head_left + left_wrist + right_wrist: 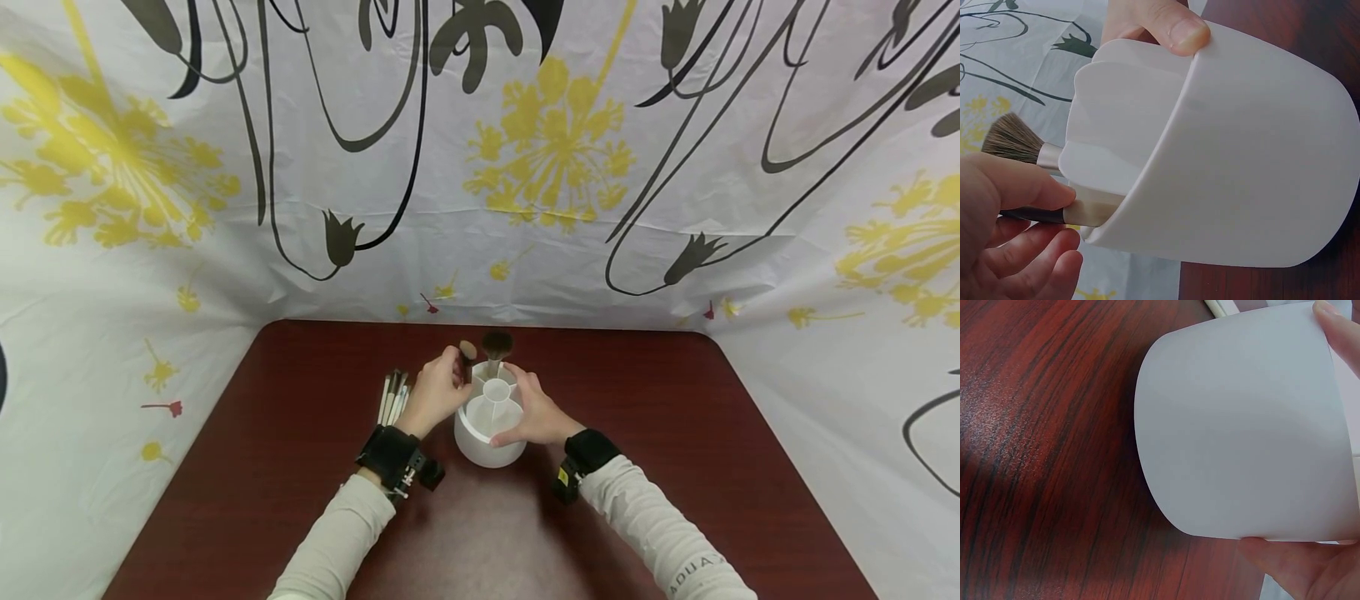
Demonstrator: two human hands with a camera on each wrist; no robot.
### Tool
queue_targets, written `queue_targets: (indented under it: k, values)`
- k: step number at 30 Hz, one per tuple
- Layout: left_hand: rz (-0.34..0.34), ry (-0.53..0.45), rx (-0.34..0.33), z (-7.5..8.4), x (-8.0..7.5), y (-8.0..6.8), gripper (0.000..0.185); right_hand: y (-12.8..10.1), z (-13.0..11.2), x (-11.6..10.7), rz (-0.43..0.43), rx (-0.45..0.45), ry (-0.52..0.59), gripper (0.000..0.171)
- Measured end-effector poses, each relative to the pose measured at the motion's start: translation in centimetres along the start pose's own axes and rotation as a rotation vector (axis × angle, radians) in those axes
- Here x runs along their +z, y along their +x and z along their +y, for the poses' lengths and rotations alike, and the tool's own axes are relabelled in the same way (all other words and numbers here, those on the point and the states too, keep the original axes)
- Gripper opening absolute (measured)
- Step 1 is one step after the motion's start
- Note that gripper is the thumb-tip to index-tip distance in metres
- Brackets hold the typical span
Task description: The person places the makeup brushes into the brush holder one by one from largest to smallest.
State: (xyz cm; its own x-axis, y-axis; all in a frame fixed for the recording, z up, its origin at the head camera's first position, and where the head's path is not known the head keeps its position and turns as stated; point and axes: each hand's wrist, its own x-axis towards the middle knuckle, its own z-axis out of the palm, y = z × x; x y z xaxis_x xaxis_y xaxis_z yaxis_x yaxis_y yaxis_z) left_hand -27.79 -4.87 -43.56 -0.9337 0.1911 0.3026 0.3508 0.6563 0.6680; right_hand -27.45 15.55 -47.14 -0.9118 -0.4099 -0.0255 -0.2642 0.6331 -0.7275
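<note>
A white round brush holder [491, 454] with several compartments round a central tube stands upright on the table. My left hand [435, 393] pinches a makeup brush [468, 350] at the holder's left side. In the left wrist view, that brush's pale handle [1092, 212] reaches down inside the rim. A fuller makeup brush [497, 343] with dark bristles stands in a rear compartment. My right hand [542, 412] grips the holder's right side, thumb at the near rim and fingers at the far rim. The right wrist view shows mostly the holder's smooth outer wall [1241, 425].
Several slim brushes [392, 400] stand together left of the holder, partly hidden by my left hand. The dark red wooden table [660, 400] has rounded far corners. Behind it hangs a white cloth [450, 208] with yellow and grey flower prints.
</note>
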Motion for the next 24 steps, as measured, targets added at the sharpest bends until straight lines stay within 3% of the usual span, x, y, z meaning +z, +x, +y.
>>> queue_targets:
  k: [8,15,24]
  values:
    - [0.003,-0.054,-0.026,-0.3,-0.3,-0.1,0.032,0.0,-0.1,0.2,0.008,-0.004,-0.007,0.121]
    - [-0.018,-0.084,-0.131,-1.0,-1.6,-0.2,0.041,0.1,-0.2,0.2,0.015,0.0,-0.008,0.122]
    - [0.015,-0.07,-0.218,-4.2,-3.7,0.1,0.042,0.0,0.0,0.3,0.028,-0.004,-0.025,0.121]
